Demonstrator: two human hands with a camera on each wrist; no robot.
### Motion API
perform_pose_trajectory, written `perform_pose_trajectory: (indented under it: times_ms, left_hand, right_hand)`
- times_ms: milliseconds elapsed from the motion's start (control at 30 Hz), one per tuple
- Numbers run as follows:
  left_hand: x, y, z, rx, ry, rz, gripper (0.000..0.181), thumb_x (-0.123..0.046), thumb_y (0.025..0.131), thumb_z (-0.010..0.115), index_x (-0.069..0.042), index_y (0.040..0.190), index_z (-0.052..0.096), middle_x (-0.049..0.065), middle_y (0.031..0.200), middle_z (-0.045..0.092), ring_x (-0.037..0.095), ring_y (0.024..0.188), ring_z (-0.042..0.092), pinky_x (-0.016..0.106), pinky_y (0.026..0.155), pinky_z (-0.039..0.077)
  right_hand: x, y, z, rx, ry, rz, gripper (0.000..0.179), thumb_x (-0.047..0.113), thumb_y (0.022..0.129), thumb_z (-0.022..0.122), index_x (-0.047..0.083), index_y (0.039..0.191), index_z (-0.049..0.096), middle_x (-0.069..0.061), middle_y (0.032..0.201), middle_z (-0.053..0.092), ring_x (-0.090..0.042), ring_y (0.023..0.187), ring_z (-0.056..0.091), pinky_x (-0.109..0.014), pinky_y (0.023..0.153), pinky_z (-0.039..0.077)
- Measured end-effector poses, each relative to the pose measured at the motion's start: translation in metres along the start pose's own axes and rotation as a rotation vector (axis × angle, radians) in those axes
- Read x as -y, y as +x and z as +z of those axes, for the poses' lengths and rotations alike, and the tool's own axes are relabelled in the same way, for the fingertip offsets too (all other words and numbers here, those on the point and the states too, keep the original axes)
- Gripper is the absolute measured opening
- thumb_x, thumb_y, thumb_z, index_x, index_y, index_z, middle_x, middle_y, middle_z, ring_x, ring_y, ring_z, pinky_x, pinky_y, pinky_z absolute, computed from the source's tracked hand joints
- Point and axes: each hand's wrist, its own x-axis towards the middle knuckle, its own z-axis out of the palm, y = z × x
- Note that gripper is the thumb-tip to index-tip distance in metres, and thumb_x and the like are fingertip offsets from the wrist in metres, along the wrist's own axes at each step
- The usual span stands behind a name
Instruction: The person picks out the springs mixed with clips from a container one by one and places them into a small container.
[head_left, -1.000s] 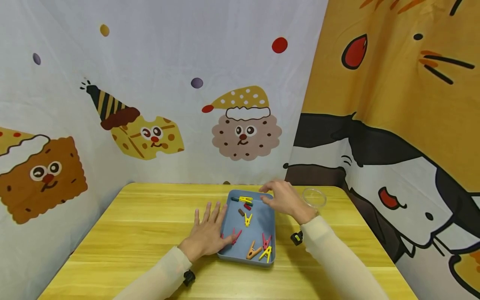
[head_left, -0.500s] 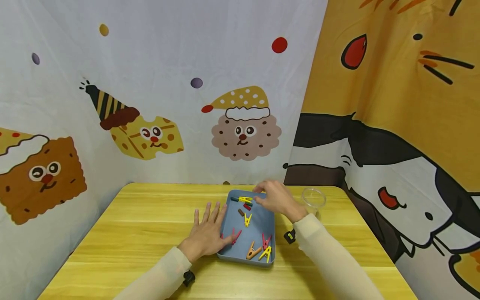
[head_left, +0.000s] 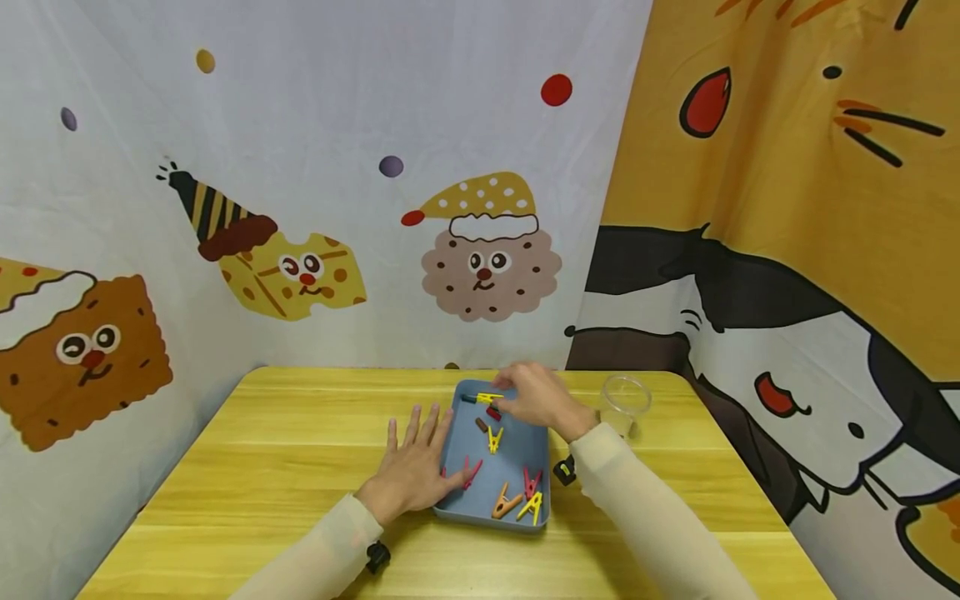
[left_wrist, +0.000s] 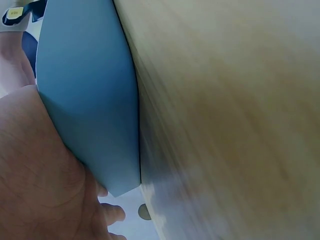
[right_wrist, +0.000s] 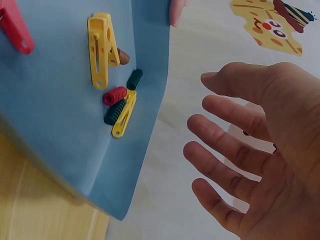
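A grey-blue tray (head_left: 517, 450) holds several clothespins, among them a yellow clothespin (head_left: 495, 439), an orange clothespin (head_left: 506, 502) and a pink clothespin (head_left: 532, 482). At its far end lie small ribbed pieces, including a red ribbed piece (right_wrist: 115, 95) and a dark green ribbed piece (right_wrist: 134, 79), near another yellow clothespin (right_wrist: 125, 114). My left hand (head_left: 412, 467) rests along the tray's left side with fingers spread, its thumb reaching over the rim and overlapping a pink clothespin. Above the far right end, my right hand (head_left: 536, 396) hovers with fingers apart, holding nothing.
A clear plastic cup (head_left: 627, 396) stands on the wooden table (head_left: 300, 467) to the right of the tray, behind my right forearm. Beyond the table's far edge hangs a curtain (head_left: 337, 125) printed with cartoon figures.
My right hand has moved left over the tray's far end, toward the ribbed pieces and yellow clothespin. More of the clear cup shows now. The left hand has stayed in place.
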Motion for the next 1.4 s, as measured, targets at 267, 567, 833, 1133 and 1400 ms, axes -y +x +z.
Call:
perform_pose_trajectory:
  times_ms: [267,567,833,1133,1400]
  left_hand:
    - [-0.001,-0.001,-0.002,0.001,-0.004,0.004,0.110,-0.080,0.109,0.062,-0.015,0.189,0.022,0.017,0.196,0.020,0.049,0.184,0.012,0.084,0.141,0.007]
    - [-0.001,-0.001,-0.001,-0.003,-0.002,0.005,0.110,-0.080,0.109,0.060,-0.015,0.189,0.023,0.018,0.196,0.021,0.049,0.184,0.012,0.085,0.141,0.008]
    - [-0.001,-0.001,-0.001,0.004,0.009,0.004,0.110,-0.082,0.109,0.057,-0.016,0.189,0.021,0.017,0.196,0.021,0.048,0.184,0.012,0.084,0.142,0.008]
    - [0.000,-0.001,-0.002,0.005,0.014,0.002,0.111,-0.083,0.108,0.058,-0.016,0.189,0.021,0.016,0.197,0.020,0.048,0.184,0.012,0.084,0.142,0.009]
    - [0.000,-0.001,-0.002,0.011,0.022,0.000,0.111,-0.082,0.109,0.058,-0.016,0.189,0.020,0.015,0.197,0.018,0.047,0.185,0.011,0.084,0.142,0.008]
  right_hand:
    - [0.007,0.007,0.009,0.027,0.020,-0.006,0.023,0.021,0.098,0.094,0.015,0.120,0.090,-0.008,0.121,0.089,-0.031,0.113,0.085,-0.053,0.099,0.068]
    - [0.011,0.010,0.016,0.086,-0.013,-0.019,0.030,0.026,0.102,0.093,0.011,0.128,0.089,-0.011,0.121,0.088,-0.030,0.109,0.084,-0.053,0.094,0.069]
    - [0.012,0.014,0.024,0.118,-0.022,-0.022,0.030,0.023,0.101,0.094,0.012,0.128,0.089,-0.010,0.121,0.089,-0.029,0.110,0.084,-0.053,0.095,0.069]
    - [0.016,0.019,0.032,0.201,-0.028,0.003,0.033,0.024,0.100,0.096,0.012,0.130,0.089,-0.008,0.118,0.089,-0.023,0.102,0.082,-0.048,0.088,0.069]
    - [0.018,0.021,0.039,0.258,-0.066,0.023,0.030,0.024,0.099,0.097,0.017,0.127,0.090,-0.005,0.121,0.087,-0.021,0.105,0.081,-0.045,0.089,0.068]
